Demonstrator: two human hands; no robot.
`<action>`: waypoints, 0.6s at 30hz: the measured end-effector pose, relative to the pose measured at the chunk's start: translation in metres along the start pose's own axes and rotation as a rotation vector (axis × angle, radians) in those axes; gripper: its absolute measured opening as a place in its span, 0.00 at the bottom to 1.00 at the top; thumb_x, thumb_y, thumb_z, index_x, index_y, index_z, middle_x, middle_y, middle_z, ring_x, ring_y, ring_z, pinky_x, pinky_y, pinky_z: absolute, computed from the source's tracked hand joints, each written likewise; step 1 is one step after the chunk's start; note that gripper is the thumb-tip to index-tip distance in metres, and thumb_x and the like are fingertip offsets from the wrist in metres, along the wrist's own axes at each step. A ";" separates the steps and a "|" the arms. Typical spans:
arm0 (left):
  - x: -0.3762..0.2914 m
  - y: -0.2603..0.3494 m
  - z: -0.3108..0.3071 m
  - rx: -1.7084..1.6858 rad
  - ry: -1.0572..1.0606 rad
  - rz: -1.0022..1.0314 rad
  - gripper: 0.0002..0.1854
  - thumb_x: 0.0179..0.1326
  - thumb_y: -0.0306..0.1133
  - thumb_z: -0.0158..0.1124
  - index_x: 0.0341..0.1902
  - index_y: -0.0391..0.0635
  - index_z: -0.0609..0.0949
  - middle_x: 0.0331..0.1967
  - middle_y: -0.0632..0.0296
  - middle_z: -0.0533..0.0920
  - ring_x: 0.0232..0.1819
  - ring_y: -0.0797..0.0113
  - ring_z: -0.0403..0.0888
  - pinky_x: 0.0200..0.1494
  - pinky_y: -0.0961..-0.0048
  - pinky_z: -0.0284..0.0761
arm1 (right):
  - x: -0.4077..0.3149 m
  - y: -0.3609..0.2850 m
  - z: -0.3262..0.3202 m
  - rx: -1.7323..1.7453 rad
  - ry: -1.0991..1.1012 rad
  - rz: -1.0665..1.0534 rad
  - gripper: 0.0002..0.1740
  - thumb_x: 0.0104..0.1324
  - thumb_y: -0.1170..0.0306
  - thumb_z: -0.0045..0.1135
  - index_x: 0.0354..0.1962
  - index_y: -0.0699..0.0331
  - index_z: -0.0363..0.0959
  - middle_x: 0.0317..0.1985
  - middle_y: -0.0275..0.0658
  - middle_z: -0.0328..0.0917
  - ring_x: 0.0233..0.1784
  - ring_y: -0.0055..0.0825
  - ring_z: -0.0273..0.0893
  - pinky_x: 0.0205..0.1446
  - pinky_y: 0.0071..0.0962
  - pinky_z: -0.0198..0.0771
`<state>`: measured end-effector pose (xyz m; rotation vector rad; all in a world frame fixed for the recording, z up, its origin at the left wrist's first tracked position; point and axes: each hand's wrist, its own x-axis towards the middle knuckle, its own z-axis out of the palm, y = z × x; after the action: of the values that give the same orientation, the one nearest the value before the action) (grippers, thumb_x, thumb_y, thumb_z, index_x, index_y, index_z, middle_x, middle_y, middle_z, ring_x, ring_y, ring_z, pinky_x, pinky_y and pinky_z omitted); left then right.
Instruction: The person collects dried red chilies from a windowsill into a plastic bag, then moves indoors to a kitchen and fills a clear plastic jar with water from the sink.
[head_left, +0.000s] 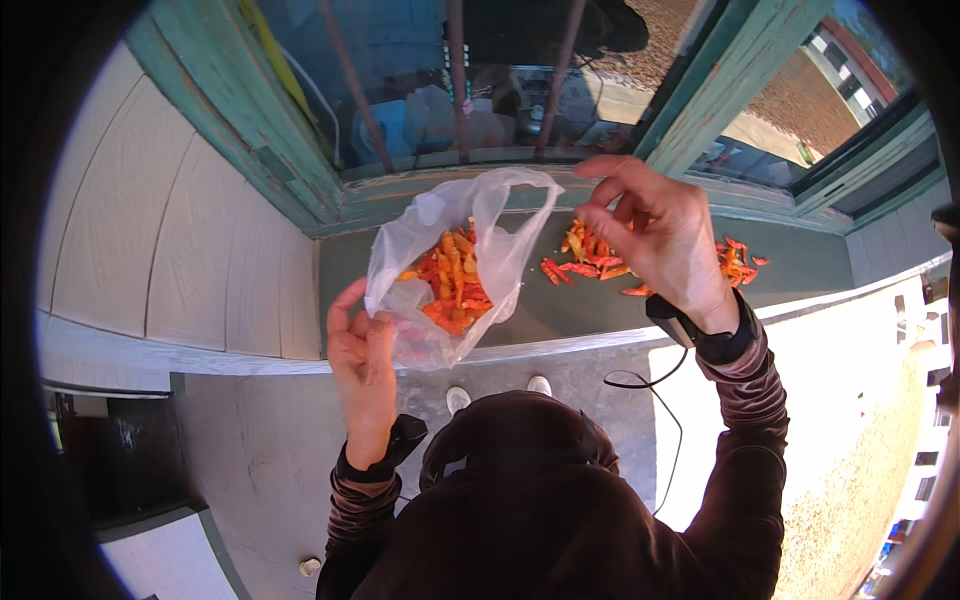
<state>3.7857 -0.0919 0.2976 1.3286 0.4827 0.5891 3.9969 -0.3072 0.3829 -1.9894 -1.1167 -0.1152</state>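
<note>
A thin white plastic bag (499, 277) stands with its mouth wide on the grey window sill, and orange and red dried chili peppers (454, 281) lie inside it. My left hand (364, 360) pinches the bag's left rim between thumb and fingers. To the right of the bag, my right hand (660, 236) hovers above a loose pile of chili peppers (585, 259) on the sill, fingers curled and thumb apart from the forefinger; nothing shows between them. The palm partly hides this pile. A smaller group of peppers (739, 262) lies right of my right wrist.
The grey sill (525, 322) runs below a green wooden window frame (750, 82) with barred glass. A tiled wall (180, 247) closes its left end. A black cable (679, 420) hangs from the device at my right wrist. Below are the concrete floor and my white shoes (538, 385).
</note>
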 end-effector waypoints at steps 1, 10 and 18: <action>0.002 -0.004 0.001 0.106 0.057 0.040 0.23 0.70 0.38 0.54 0.65 0.40 0.69 0.43 0.59 0.82 0.40 0.69 0.83 0.37 0.77 0.78 | -0.009 0.015 -0.021 0.007 0.045 0.033 0.13 0.59 0.80 0.65 0.42 0.67 0.77 0.29 0.36 0.81 0.21 0.16 0.72 0.27 0.19 0.69; -0.011 -0.022 -0.006 0.190 0.223 0.078 0.33 0.72 0.55 0.38 0.70 0.44 0.62 0.61 0.53 0.70 0.56 0.61 0.76 0.45 0.68 0.75 | -0.138 0.122 -0.050 -0.399 -0.216 0.371 0.23 0.51 0.73 0.69 0.47 0.60 0.76 0.36 0.43 0.79 0.34 0.41 0.81 0.38 0.37 0.77; -0.032 -0.033 -0.007 0.237 0.326 0.031 0.29 0.72 0.52 0.40 0.63 0.40 0.68 0.51 0.56 0.76 0.47 0.65 0.79 0.39 0.71 0.74 | -0.137 0.148 -0.011 -0.550 -0.224 0.367 0.36 0.54 0.66 0.67 0.61 0.52 0.64 0.50 0.50 0.71 0.38 0.51 0.81 0.39 0.45 0.79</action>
<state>3.7605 -0.1116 0.2633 1.4728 0.8192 0.7979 4.0275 -0.4443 0.2382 -2.7248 -0.8943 -0.0034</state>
